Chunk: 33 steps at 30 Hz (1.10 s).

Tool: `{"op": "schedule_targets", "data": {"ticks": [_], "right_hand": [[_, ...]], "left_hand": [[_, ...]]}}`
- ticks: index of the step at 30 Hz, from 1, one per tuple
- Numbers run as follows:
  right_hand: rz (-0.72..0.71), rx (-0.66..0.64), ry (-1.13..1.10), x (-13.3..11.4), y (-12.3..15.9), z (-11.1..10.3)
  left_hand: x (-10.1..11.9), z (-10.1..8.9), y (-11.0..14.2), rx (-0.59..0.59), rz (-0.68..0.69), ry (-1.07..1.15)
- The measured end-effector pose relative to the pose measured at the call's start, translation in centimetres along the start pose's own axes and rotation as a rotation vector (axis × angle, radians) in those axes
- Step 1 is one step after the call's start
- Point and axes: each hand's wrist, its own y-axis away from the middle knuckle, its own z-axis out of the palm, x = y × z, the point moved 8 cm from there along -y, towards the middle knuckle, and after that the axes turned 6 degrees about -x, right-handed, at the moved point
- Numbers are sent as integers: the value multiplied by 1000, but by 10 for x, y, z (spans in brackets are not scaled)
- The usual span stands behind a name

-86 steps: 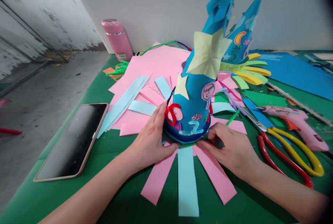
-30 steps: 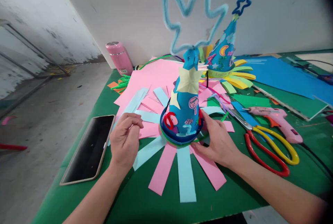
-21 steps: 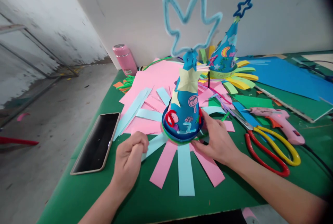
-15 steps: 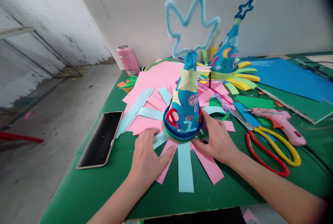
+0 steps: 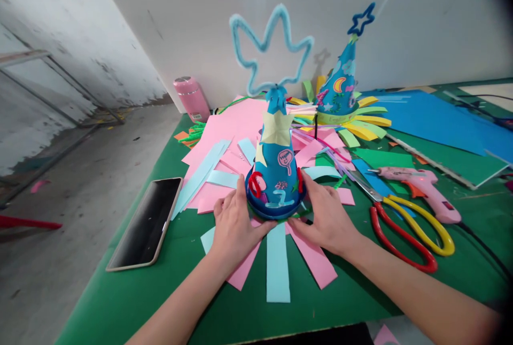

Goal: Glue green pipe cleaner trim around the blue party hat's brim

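A blue paper cone hat [image 5: 276,166] stands upright on the table in front of me. It carries pale yellow stars, small stickers, red and light-blue pipe-cleaner shapes, and a large light-blue pipe-cleaner outline [image 5: 306,48] on its tip. Pink and light-blue paper strips [image 5: 278,270] fan out from under its base. My left hand [image 5: 238,222] grips the left side of the hat's rim, thumb at the front. On the opposite side, my right hand [image 5: 326,216] holds the rim, its thumb low at the front. Both sets of fingertips are partly hidden behind the hat.
A second blue cone hat [image 5: 339,85] with yellow and green strips stands behind. Scissors [image 5: 385,200] and a pink glue gun [image 5: 428,184] lie to the right. A phone [image 5: 146,227] lies left, a pink bottle [image 5: 192,99] farther back. Pink paper sheets [image 5: 236,120] cover the middle.
My left hand has moved up and inward from the strips onto the hat's rim. My right hand stays at the hat's right side. The whole view has shifted slightly.
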Motion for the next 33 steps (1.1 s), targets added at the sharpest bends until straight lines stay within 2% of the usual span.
{"op": "schedule_targets", "data": {"ticks": [12, 19, 23, 27, 30, 33], "right_hand": [[17, -7, -14, 0, 0, 1], [9, 0, -22, 2, 0, 1], [18, -1, -16, 4, 1, 2], [42, -16, -16, 7, 1, 3], [57, -38, -23, 8, 0, 4], [74, -60, -19, 8, -1, 3]], "left_hand": [[-3, 1, 1, 15, -17, 15], [-8, -2, 1, -30, 14, 113], [-16, -17, 10, 16, -42, 351], [-31, -31, 24, 152, -170, 713], [-34, -24, 32, 200, -233, 958], [-25, -2, 34, 109, -280, 1191]]}}
